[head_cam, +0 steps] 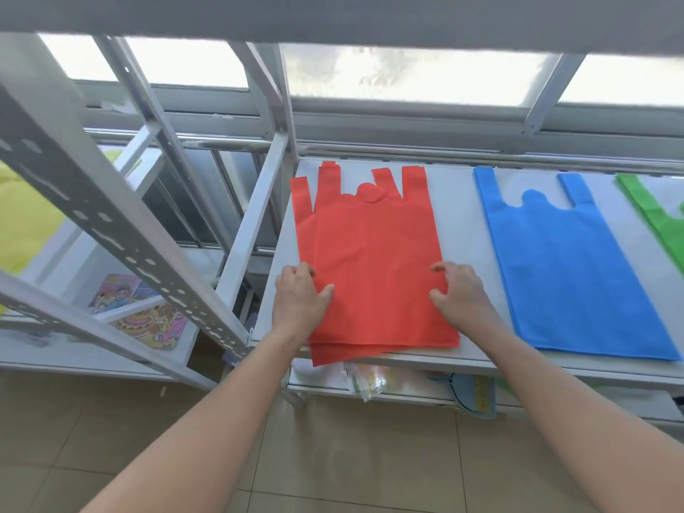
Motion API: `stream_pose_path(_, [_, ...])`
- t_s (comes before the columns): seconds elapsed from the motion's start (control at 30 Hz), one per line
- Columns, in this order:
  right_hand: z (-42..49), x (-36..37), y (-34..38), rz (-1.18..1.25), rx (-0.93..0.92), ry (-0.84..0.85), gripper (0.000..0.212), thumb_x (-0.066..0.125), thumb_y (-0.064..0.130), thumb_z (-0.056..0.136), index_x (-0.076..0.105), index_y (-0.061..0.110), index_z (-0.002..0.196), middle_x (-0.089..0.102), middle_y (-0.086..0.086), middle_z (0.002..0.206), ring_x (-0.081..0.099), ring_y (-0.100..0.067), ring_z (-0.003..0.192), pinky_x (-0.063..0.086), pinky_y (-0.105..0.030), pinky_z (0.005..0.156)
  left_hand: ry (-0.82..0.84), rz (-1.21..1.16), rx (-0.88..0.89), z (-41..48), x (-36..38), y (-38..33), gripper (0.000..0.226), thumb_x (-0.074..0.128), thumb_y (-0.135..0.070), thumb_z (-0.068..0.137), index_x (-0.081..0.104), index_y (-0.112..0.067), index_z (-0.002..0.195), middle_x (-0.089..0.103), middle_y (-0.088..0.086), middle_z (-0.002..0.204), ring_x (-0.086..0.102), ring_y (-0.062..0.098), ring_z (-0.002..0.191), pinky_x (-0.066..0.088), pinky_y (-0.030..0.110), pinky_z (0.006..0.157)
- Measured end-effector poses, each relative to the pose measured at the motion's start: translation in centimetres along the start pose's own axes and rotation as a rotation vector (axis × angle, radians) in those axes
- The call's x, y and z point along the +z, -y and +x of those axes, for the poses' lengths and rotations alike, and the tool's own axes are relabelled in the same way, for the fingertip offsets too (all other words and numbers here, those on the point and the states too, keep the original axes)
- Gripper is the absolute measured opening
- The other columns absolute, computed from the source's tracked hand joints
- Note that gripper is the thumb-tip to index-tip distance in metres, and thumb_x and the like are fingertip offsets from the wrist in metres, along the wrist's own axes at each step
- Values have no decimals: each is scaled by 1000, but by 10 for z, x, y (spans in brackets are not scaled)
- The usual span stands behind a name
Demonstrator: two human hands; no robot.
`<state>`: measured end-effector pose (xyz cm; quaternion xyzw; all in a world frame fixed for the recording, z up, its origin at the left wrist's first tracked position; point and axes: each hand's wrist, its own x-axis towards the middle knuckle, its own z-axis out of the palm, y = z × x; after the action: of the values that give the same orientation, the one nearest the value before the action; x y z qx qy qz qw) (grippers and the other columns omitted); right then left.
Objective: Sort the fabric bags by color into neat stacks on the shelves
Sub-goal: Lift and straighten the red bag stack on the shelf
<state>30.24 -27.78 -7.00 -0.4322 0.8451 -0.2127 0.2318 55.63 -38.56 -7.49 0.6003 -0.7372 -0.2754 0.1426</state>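
A stack of red fabric bags (374, 253) lies flat on the white shelf (462, 253), handles pointing to the window; the lower bag sticks out skewed at the front left. My left hand (301, 296) grips the stack's left edge, thumb on top and fingers curled round the edge. My right hand (459, 288) grips the right edge the same way. To the right lies a blue bag (566, 268) flat on the shelf. A green bag (662, 216) shows partly at the far right edge. Yellow fabric (22, 224) lies on the left rack.
A grey metal rack (111, 231) with slotted posts stands at the left, a colourful cartoon mat (144, 316) on its lower shelf. Below the white shelf sit a plastic packet (366, 381) and a blue dustpan (477, 396). Windows run behind; beige tiled floor below.
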Motion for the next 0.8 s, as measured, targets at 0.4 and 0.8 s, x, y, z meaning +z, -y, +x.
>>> stream_pose_path(0.4, [67, 4, 8, -60, 217, 14, 40, 67, 35, 86, 64, 5, 113, 68, -19, 116, 65, -39, 108, 53, -39, 85, -24, 215, -173, 27, 18, -45, 38, 61, -18, 90, 52, -5, 125, 47, 16, 133, 45, 36, 127, 49, 47, 92])
stream_pose_path(0.8, [22, -33, -40, -34, 57, 154, 20, 63, 25, 89, 68, 15, 105, 72, -5, 102, 67, -28, 100, 54, -36, 84, -11, -114, -115, -4, 40, -59, 64, 73, -30, 90, 46, -8, 144, 59, 14, 137, 56, 33, 128, 47, 42, 103])
